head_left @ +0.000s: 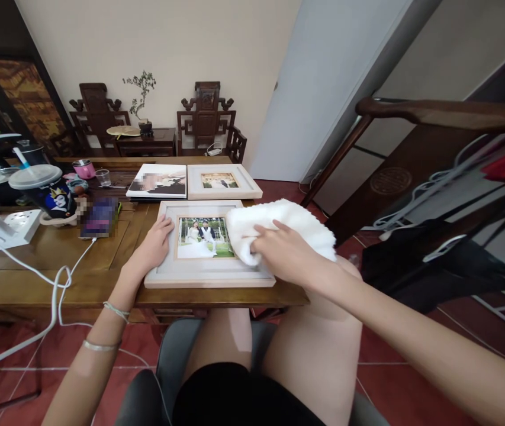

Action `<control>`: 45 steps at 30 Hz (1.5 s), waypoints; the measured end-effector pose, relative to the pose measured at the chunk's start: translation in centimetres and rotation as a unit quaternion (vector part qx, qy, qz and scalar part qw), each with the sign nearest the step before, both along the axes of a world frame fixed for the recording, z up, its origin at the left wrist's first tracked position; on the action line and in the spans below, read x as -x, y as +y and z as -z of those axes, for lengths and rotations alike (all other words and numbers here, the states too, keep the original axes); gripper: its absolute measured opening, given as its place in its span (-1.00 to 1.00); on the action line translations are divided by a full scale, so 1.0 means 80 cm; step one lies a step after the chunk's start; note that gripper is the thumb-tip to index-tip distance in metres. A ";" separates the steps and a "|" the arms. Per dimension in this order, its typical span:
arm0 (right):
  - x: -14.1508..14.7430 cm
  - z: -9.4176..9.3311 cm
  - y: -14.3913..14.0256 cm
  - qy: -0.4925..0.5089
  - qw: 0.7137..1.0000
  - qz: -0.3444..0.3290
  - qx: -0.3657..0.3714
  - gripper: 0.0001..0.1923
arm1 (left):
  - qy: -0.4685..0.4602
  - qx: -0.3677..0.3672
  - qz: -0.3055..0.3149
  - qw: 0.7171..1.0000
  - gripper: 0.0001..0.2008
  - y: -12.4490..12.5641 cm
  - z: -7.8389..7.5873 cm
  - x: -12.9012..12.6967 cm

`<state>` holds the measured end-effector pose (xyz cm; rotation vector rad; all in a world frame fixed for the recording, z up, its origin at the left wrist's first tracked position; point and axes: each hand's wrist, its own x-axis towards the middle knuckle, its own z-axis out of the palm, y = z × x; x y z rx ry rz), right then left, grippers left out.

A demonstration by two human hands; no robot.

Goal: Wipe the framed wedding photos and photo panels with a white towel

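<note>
A light wooden picture frame [210, 283] with a wedding photo [202, 236] inside lies flat on the brown wooden table [101, 281], close to its front edge. My left hand [157, 241] grips the frame's left side with its fingers bent over the border. A fluffy white cloth [299, 222] covers the frame's right part and hangs past it to the right. Bunched under the fingers of my right hand [281, 248], the cloth touches the photo's right edge. Part of the frame's right side is hidden beneath the cloth and hand.
Behind lie a second framed photo [221, 181] and a stacked photo panel [157, 180]. On the left stand a lidded dark cup [50, 189], a phone [100, 218] on a white cable and a power strip [16, 228]. A wooden rack [447, 113] with hangers rises at right.
</note>
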<state>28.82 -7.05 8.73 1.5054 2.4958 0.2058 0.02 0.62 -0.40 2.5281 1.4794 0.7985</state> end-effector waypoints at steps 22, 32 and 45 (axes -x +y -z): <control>0.122 0.022 0.133 0.043 0.995 -0.063 -0.057 -0.58 | -0.032 0.006 -0.011 0.999 -0.51 -0.003 0.001 -0.002; 0.004 -0.002 0.112 -0.034 0.999 0.030 -0.006 -0.61 | -0.016 -0.003 -0.017 1.000 -0.50 -0.003 0.001 -0.003; -0.007 -0.026 -0.041 0.007 0.994 -0.028 0.109 -0.66 | 0.010 -0.013 -0.002 1.000 -0.48 -0.001 -0.001 -0.002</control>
